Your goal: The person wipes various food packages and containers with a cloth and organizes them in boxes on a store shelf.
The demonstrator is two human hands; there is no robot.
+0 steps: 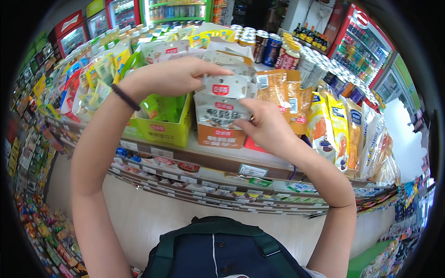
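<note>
My right hand point(264, 121) pinches the right edge of a white snack packet point(222, 113) between thumb and fingers. This packet stands at the front of an orange display carton point(222, 137). Behind it is another white packet point(226, 85) with a red label. My left hand point(182, 76) reaches over from the left, index finger stretched across the top of the packets; its other fingers are curled and partly hidden. Whether it grips anything is unclear. A green display carton point(163, 133) with green packets stands below my left wrist. Brown snack packets point(273, 90) are right of the white ones.
Yellow snack bags point(321, 127) and clear bags point(372, 149) line the shelf's right side. Drink cans point(271, 50) stand in rows behind. Lower shelves point(208, 187) with price tags run beneath the top edge. Glass-door fridges point(361, 45) stand farther back.
</note>
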